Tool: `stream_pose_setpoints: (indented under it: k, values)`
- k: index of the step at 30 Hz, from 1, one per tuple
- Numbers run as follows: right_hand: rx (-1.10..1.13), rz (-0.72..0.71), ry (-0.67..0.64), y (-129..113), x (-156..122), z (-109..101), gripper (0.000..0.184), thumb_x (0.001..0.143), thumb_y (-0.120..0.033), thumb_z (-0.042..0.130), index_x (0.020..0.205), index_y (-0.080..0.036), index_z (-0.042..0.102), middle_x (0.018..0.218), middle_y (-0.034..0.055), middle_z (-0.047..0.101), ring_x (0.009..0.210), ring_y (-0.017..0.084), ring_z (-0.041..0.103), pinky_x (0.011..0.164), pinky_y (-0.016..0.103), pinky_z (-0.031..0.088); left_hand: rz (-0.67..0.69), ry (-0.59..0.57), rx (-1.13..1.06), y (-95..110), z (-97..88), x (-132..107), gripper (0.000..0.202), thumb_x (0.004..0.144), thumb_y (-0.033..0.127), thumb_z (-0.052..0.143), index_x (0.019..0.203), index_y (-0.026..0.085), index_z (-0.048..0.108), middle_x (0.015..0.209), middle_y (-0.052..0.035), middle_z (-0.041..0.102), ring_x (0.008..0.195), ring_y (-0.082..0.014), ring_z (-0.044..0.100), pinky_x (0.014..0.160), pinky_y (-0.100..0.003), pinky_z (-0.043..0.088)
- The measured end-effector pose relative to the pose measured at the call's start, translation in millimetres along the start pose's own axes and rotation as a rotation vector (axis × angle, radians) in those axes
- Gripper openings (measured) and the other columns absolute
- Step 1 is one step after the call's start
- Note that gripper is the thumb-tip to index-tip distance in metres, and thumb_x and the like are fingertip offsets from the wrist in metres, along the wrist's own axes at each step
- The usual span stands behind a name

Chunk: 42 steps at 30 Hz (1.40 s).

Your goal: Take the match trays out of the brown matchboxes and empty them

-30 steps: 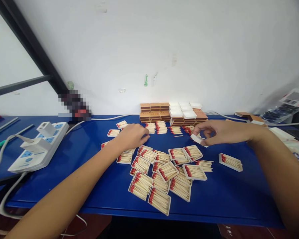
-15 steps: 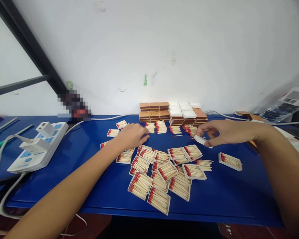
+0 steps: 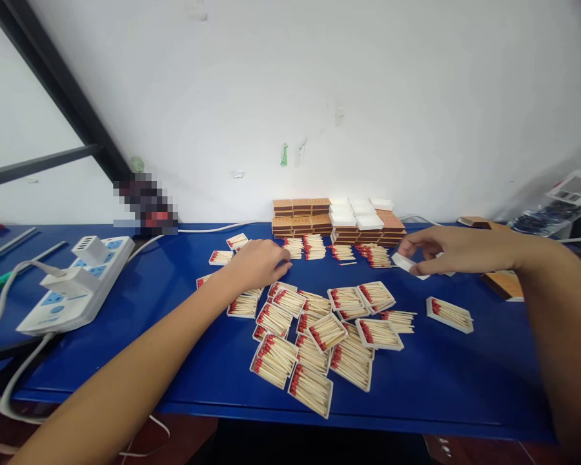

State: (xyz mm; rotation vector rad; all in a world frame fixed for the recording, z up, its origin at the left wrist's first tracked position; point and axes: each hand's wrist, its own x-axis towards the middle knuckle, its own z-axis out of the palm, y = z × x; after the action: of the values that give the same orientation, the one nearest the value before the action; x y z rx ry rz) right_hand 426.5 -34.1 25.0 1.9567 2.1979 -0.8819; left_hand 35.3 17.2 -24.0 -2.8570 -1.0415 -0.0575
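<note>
My left hand rests curled on the blue table, knuckles up, touching loose matches near a small pile; what its fingers hold is hidden. My right hand pinches a small white tray just above the table, right of the loose red-tipped matches. Several open white trays filled with matches lie clustered in front of both hands. One filled tray lies apart at the right.
Stacked brown matchbox sleeves and white empty trays stand against the wall. A white power strip with plugs and cables sits at left. A brown sleeve lies under my right forearm. Clutter sits at the far right.
My right hand has carried the white tray to the right, away from the match piles. My left hand has stayed in place.
</note>
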Motion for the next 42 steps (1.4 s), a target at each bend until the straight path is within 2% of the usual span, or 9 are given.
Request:
stream_pose_setpoints:
  k: [4, 7, 15, 22, 26, 30, 35, 42]
  values:
    - [0.028, 0.026, -0.025, 8.8, 2.2, -0.4, 0.035, 0.084, -0.053, 0.074, 0.103, -0.024, 0.077, 0.102, 0.0136, 0.072, 0.086, 0.03, 0.063, 0.078, 0.046, 0.046, -0.002, 0.003, -0.019, -0.1, 0.1, 0.1, 0.029, 0.105, 0.032, 0.054, 0.098, 0.017, 0.078, 0.092, -0.0121, 0.077, 0.079, -0.0239, 0.071, 0.066, -0.033, 0.04]
    - [0.027, 0.037, -0.034, 11.7, 5.1, 0.0, 0.031, 0.086, -0.051, 0.073, 0.102, -0.026, 0.077, 0.108, 0.0133, 0.074, 0.091, 0.031, 0.065, 0.081, 0.046, 0.048, 0.001, 0.003, -0.016, -0.2, 0.2, -0.2, 0.029, 0.105, 0.032, 0.054, 0.098, 0.017, 0.078, 0.091, -0.0118, 0.077, 0.079, -0.0235, 0.071, 0.065, -0.033, 0.039]
    - [0.095, 0.0, -0.056, 4.1, 4.5, 2.1, 0.047, 0.084, -0.058, 0.073, 0.114, -0.022, 0.074, 0.095, 0.0123, 0.071, 0.079, 0.027, 0.062, 0.075, 0.044, 0.048, -0.012, -0.018, 0.013, 2.3, -2.8, -0.6, 0.03, 0.106, 0.032, 0.054, 0.099, 0.016, 0.078, 0.093, -0.0118, 0.078, 0.08, -0.0236, 0.071, 0.064, -0.033, 0.039]
    - [0.075, -0.028, -0.067, 2.9, 4.9, 1.6, 0.061, 0.079, -0.069, 0.073, 0.117, -0.022, 0.074, 0.088, 0.0098, 0.069, 0.079, 0.027, 0.061, 0.073, 0.043, 0.045, -0.009, -0.009, 0.026, 1.6, -1.3, 0.0, 0.03, 0.106, 0.033, 0.054, 0.101, 0.016, 0.078, 0.093, -0.011, 0.078, 0.081, -0.0246, 0.072, 0.063, -0.034, 0.038]
    - [0.069, -0.052, -0.067, 1.0, 1.8, 0.8, 0.066, 0.08, -0.074, 0.071, 0.12, -0.021, 0.073, 0.087, 0.0096, 0.066, 0.079, 0.027, 0.059, 0.072, 0.042, 0.042, -0.007, -0.006, 0.031, 1.0, -1.4, 0.2, 0.029, 0.106, 0.033, 0.054, 0.1, 0.016, 0.078, 0.092, -0.011, 0.078, 0.081, -0.0243, 0.072, 0.062, -0.034, 0.036]
    - [0.058, -0.062, -0.034, -2.8, -2.6, 0.3, 0.064, 0.079, -0.073, 0.071, 0.118, -0.022, 0.074, 0.086, 0.0071, 0.062, 0.076, 0.025, 0.056, 0.072, 0.042, 0.041, -0.007, -0.013, 0.018, 1.0, -1.8, -0.2, 0.029, 0.106, 0.033, 0.055, 0.1, 0.016, 0.078, 0.093, -0.0113, 0.078, 0.081, -0.0241, 0.071, 0.062, -0.033, 0.036]
    - [0.043, -0.137, -0.073, -8.8, -1.1, 3.9, 0.056, 0.082, -0.063, 0.073, 0.122, -0.025, 0.075, 0.085, 0.0058, 0.064, 0.078, 0.025, 0.058, 0.074, 0.042, 0.042, -0.011, -0.012, 0.022, 1.0, -0.6, 0.1, 0.029, 0.106, 0.032, 0.055, 0.099, 0.016, 0.078, 0.091, -0.011, 0.078, 0.08, -0.0242, 0.071, 0.062, -0.034, 0.036]
    - [0.039, -0.119, -0.022, -9.5, 5.9, 8.4, 0.05, 0.082, -0.062, 0.073, 0.118, -0.027, 0.078, 0.08, 0.0058, 0.066, 0.073, 0.026, 0.06, 0.07, 0.042, 0.045, -0.011, -0.016, 0.012, 2.1, -1.1, 0.4, 0.028, 0.105, 0.031, 0.056, 0.099, 0.016, 0.078, 0.092, -0.0109, 0.078, 0.08, -0.0242, 0.071, 0.062, -0.034, 0.037]
